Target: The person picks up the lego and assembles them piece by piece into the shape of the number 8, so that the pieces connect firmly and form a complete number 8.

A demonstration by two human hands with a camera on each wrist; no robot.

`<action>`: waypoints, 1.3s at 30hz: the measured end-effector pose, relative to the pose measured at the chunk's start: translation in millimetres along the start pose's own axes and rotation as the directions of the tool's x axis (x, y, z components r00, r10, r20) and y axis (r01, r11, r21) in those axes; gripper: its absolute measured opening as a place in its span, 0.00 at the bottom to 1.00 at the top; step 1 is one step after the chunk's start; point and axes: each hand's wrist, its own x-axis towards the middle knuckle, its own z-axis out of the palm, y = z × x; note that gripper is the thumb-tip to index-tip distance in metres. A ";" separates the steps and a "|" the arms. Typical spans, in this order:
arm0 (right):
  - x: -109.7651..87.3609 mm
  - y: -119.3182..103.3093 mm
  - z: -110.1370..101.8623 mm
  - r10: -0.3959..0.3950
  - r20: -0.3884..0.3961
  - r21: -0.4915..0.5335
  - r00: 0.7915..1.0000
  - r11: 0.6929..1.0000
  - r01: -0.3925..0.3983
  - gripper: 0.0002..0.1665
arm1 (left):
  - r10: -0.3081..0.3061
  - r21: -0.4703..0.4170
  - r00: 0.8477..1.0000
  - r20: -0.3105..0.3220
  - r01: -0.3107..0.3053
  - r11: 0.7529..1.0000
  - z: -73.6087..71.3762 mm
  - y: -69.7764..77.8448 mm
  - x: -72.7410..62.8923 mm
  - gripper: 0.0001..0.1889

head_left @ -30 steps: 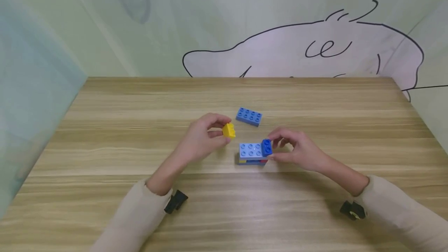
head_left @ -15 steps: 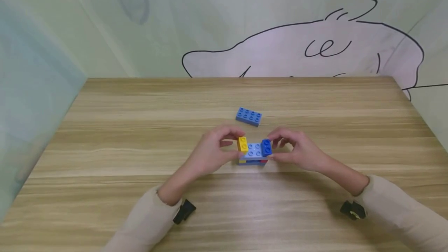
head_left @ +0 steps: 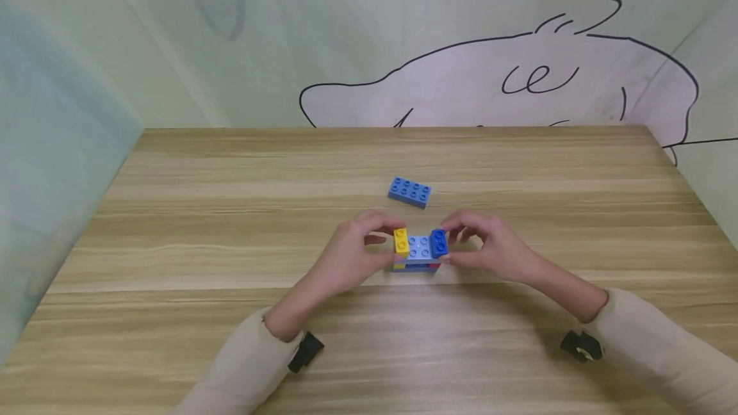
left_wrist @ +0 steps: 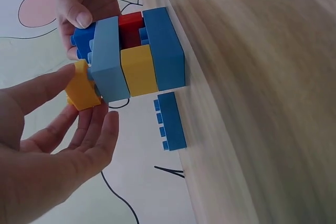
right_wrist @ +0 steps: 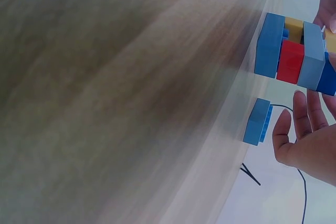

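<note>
Two-handed, pinches seated dark blue block (head_left: 439,243) between right fingers (head_left: 461,259) and yellow block (left_wrist: 84,86), seemingly not yet seated, between left fingers (left_wrist: 50,83) atop joined stack (head_left: 418,250), leaving blue brick (head_left: 409,192) loose on bench (head_left: 230,184).

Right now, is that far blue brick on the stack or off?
Off: in the head view, the far blue brick lies studs up on the table, apart from the stack.

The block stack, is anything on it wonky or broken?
The top yellow block looks wonky: the left wrist view shows it tilted against the light blue brick under it, with a gap between, so it seems not pressed down. The left hand pinches it. I see nothing broken.
</note>
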 end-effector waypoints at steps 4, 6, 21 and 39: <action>-0.5 -0.6 -0.2 0.002 0.005 -0.002 1.000 1.000 -0.002 0.19 | -0.005 0.004 1.000 0.001 0.005 1.000 0.6 -1.1 -0.4 0.21; -0.7 -1.0 -0.5 0.003 0.006 -0.006 1.000 1.000 -0.003 0.19 | -0.014 0.005 1.000 0.004 0.014 1.000 0.5 -1.1 -0.8 0.21; -0.2 -4.8 -1.5 0.041 0.015 -0.009 0.999 0.999 -0.041 0.19 | -0.078 0.008 0.997 0.003 0.078 0.997 1.8 1.6 0.1 0.19; 0.3 -4.2 -0.5 0.056 0.010 -0.002 0.998 0.998 -0.056 0.18 | -0.094 0.041 0.995 -0.018 0.094 0.995 2.1 1.9 1.6 0.18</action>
